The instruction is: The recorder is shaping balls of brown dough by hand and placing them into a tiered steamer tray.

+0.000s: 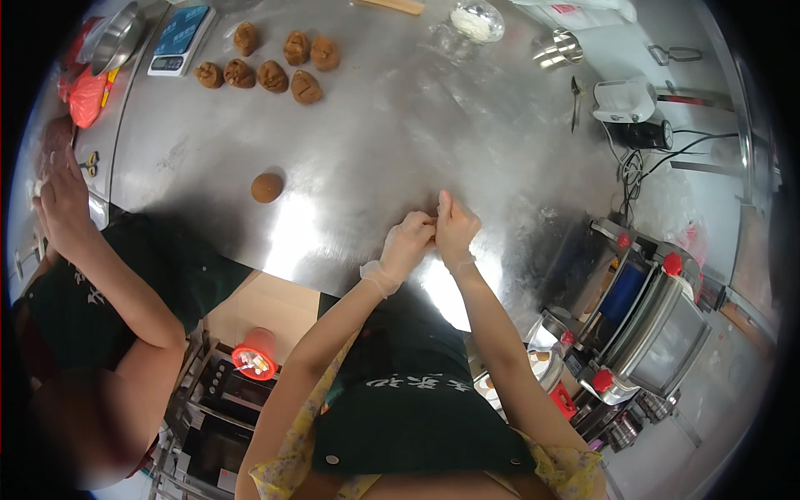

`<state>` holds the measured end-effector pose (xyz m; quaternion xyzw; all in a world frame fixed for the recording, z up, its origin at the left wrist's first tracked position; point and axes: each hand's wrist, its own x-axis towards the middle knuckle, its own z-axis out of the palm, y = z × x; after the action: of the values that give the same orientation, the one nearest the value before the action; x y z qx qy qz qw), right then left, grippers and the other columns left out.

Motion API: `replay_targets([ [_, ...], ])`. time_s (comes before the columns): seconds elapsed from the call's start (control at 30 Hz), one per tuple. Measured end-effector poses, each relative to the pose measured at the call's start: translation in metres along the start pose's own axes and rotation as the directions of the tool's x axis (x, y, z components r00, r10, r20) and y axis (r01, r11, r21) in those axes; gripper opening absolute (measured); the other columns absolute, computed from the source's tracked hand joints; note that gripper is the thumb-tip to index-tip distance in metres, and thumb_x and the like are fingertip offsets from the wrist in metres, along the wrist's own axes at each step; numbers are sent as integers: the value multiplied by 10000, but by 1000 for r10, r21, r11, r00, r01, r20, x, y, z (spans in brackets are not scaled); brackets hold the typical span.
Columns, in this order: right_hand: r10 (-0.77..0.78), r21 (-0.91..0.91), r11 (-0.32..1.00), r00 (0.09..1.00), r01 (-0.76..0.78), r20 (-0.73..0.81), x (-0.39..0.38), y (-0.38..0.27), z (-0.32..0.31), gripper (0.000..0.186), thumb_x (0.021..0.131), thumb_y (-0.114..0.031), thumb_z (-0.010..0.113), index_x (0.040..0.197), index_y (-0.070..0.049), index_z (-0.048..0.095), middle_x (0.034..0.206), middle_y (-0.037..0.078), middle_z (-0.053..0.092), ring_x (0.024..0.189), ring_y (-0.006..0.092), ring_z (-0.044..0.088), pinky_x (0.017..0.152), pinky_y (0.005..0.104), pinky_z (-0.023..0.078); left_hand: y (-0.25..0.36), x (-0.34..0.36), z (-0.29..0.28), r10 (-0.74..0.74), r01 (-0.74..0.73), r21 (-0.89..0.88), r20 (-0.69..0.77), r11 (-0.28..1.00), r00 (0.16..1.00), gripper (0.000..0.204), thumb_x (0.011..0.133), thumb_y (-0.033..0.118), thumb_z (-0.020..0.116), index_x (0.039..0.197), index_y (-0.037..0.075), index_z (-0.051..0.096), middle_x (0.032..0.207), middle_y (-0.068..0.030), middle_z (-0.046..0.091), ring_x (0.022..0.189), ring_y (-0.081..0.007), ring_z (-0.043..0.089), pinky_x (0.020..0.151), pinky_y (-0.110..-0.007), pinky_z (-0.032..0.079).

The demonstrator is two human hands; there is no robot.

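My left hand (407,247) and my right hand (456,232), both in thin clear gloves, meet above the near edge of the steel table (375,150). Their fingers are curled and pressed together; a small brownish bit seems to lie between them, mostly hidden. Left of my hands, a smooth round brown dough ball (267,187) rests on the steel. Toward the far left sit several rough, cracked brown dough lumps (272,76) in loose rows, apart from both hands.
A scale (179,42) stands far left; a bowl of white powder (477,21) and metal cup (562,47) are at the back. A spoon (575,104), corded white appliance (625,100) and metal machine (650,325) line the right. A co-worker's arm (125,283) is at left.
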<state>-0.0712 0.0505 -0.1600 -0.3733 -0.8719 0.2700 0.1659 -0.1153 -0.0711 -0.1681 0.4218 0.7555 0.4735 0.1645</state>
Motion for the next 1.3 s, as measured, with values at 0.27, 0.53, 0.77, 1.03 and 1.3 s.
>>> replay_targets([
  [0.27, 50, 1, 999, 994, -50, -98, 0, 8, -6, 359, 982, -262, 590, 710, -44, 677, 623, 138, 627, 531, 326, 599, 494, 436, 453, 14, 0, 7, -338, 319, -169, -101, 933, 936, 354, 710, 45, 801, 1043, 56, 679, 949, -92, 648, 776, -249, 673, 673, -343, 549],
  [0.53, -28, -88, 996, 980, 10, -198, 5, 40, -5, 379, 986, -264, 580, 689, -42, 655, 618, 143, 629, 537, 327, 606, 484, 429, 452, 23, 8, 13, -124, 119, -89, -61, 989, 990, 434, 709, -10, 785, 1120, 55, 663, 991, -123, 644, 801, -264, 672, 679, -347, 556],
  [0.77, 229, -32, 972, 969, -232, -89, -12, 21, -19, 333, 962, -250, 608, 697, -50, 644, 606, 119, 616, 537, 312, 607, 487, 415, 469, 21, -3, 29, -213, 209, -89, -36, 974, 976, 442, 717, -46, 766, 1136, 57, 669, 1087, -105, 629, 901, -250, 673, 712, -348, 563],
  [1.03, 52, -119, 989, 956, -90, -288, -4, 36, -11, 252, 946, -225, 646, 759, -57, 653, 615, 99, 614, 514, 305, 592, 474, 395, 456, 27, -3, 9, -373, 367, -168, -8, 915, 928, 484, 662, -3, 832, 1114, 70, 675, 996, -78, 636, 805, -200, 641, 679, -314, 556],
  [1.3, 531, 529, 740, 844, -416, -78, -21, 43, -40, 339, 1039, -264, 510, 888, -4, 667, 641, 55, 607, 559, 157, 568, 541, 331, 437, 42, -11, 21, -227, 214, -108, -131, 971, 965, 376, 696, 53, 829, 1022, 83, 645, 874, -55, 634, 690, -203, 640, 617, -317, 542],
])
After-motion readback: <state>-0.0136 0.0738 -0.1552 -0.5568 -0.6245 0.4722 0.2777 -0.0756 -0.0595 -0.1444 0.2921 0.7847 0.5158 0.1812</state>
